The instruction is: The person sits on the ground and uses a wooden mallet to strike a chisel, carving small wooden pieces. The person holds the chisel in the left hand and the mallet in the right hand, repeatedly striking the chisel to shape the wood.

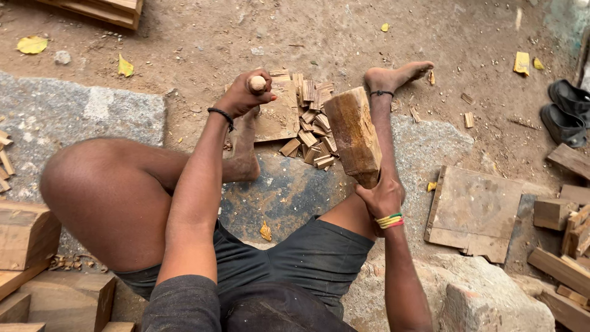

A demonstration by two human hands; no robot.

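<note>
Under left hand [241, 98], tool [257, 83] mostly hidden

The right hand [382, 198] grips a wooden mallet [353, 134]; the left hand [241, 95] clasps a round-ended handle [257, 83], wood chips [312, 126] just beyond.

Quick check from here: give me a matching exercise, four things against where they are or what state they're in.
Things:
1. wooden mallet
2. tool handle
3. pile of small wood pieces
4. pair of dark sandals

Places or states:
A. on the ground at the right edge
B. gripped in the left hand
C. raised in the right hand
D. heaped between the feet

Pairs: 1-C, 2-B, 3-D, 4-A
</note>
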